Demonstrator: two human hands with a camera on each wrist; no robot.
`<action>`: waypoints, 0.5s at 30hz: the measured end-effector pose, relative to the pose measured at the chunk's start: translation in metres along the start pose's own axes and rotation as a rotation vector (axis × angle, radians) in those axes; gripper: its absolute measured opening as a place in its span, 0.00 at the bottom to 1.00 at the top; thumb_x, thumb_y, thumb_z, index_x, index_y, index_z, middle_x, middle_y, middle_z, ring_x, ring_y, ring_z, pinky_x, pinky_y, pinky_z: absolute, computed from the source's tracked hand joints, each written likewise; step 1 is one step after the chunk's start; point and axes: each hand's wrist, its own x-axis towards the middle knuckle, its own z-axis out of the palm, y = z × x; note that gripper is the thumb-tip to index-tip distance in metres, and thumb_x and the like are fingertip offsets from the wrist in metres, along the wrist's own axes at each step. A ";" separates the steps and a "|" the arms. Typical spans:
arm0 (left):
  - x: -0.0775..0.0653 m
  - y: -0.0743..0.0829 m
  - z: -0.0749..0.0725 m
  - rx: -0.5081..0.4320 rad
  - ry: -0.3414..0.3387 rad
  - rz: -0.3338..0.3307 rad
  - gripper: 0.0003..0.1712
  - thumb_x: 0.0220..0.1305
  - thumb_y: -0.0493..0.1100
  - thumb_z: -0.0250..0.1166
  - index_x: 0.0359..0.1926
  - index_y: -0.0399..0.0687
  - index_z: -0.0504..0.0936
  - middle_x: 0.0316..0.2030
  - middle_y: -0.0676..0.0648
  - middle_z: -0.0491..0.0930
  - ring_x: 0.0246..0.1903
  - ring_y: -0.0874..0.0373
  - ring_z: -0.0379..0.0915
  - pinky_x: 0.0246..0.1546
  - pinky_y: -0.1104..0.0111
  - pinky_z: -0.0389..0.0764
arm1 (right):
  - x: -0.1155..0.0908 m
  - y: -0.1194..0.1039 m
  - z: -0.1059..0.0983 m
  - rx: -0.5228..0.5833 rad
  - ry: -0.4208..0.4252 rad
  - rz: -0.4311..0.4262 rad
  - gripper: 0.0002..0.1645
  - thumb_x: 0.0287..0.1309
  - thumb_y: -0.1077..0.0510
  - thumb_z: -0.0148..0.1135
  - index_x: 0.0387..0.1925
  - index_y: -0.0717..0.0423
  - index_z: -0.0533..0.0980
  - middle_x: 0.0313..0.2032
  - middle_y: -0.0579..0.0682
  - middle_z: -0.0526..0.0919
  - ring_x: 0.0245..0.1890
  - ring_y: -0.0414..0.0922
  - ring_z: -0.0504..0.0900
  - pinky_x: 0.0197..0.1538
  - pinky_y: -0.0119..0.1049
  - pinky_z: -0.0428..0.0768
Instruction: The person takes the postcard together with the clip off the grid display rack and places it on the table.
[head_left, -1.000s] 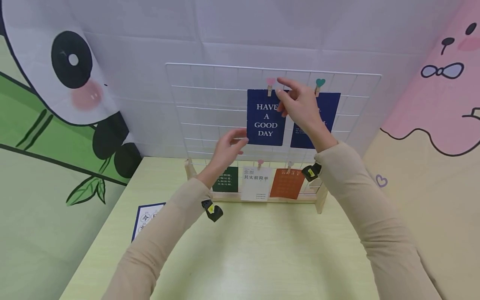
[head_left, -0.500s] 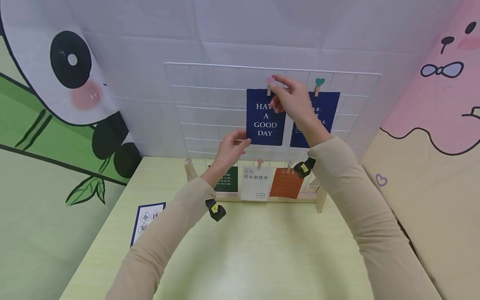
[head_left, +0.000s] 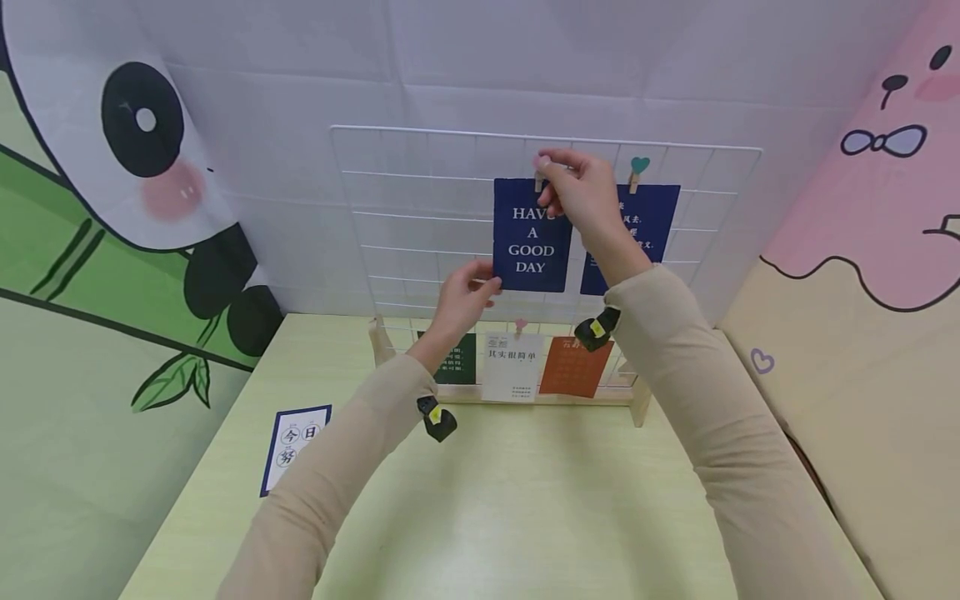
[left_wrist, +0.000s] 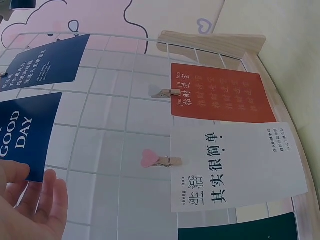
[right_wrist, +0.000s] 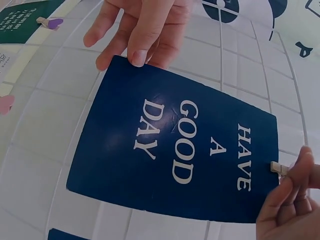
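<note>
A dark blue card (head_left: pixel 529 250) reading "HAVE A GOOD DAY" hangs upright against the white wire grid (head_left: pixel 420 193). My left hand (head_left: pixel 461 298) pinches its lower left corner, thumb in front and fingers behind, as the right wrist view shows. At the card's top edge, my right hand (head_left: pixel 585 196) pinches a small wooden clothespin (right_wrist: pixel 278 168) with a pink heart; the fingers partly cover it. To the right hangs a second blue card (head_left: pixel 651 221) under a green-heart clothespin (head_left: pixel 638 171), partly hidden by my right wrist.
Lower on the grid are a green card (head_left: pixel 459 360), a white card (head_left: pixel 513 368) and an orange card (head_left: pixel 576 367). A wooden base (head_left: pixel 639 402) supports the grid on the pale table (head_left: pixel 525 500). A blue-bordered white card (head_left: pixel 288 442) lies at the left, partly behind my sleeve.
My right hand has moved left from beside the pink-heart clothespin and now pinches it. My left hand has shifted slightly right onto the card's corner. The card stays in place.
</note>
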 end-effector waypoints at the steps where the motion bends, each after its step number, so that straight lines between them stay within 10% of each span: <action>1: 0.000 0.000 0.001 0.002 0.005 0.004 0.12 0.62 0.36 0.54 0.47 0.41 0.73 0.39 0.47 0.74 0.36 0.56 0.72 0.35 0.69 0.76 | 0.001 0.000 0.000 -0.005 0.005 0.000 0.21 0.56 0.52 0.56 0.50 0.56 0.74 0.18 0.51 0.73 0.15 0.41 0.70 0.22 0.27 0.72; 15: 0.000 0.000 0.002 0.024 0.039 0.003 0.10 0.62 0.36 0.54 0.44 0.39 0.75 0.36 0.46 0.75 0.34 0.56 0.72 0.35 0.69 0.76 | 0.004 0.000 0.000 -0.088 0.032 -0.038 0.16 0.57 0.55 0.55 0.46 0.57 0.75 0.18 0.50 0.71 0.17 0.40 0.69 0.26 0.30 0.72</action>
